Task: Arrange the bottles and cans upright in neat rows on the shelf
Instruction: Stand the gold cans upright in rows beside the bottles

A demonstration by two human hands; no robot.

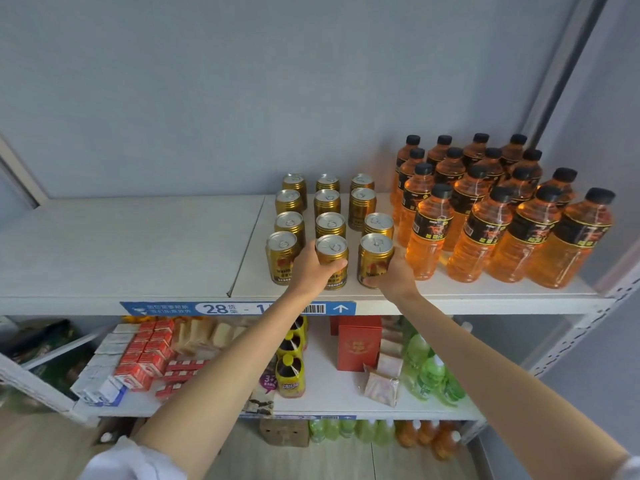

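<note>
Several gold cans stand upright in three rows on the white top shelf point(138, 244). My left hand point(313, 271) wraps around the front can of the middle row point(331, 252). My right hand point(394, 275) grips the front can of the right row point(375, 258). The can behind that one point(378, 225) sits slightly to the right of its row. The front can of the left row point(282, 254) stands free beside my left hand. To the right, several orange bottles with black caps point(485, 223) stand upright in rows.
The top shelf's left half is bare. A blue label strip point(207, 309) runs along its front edge. A metal upright point(588, 327) frames the right side. The lower shelf point(322, 393) holds red and white cartons, yellow bottles, a red box and green bottles.
</note>
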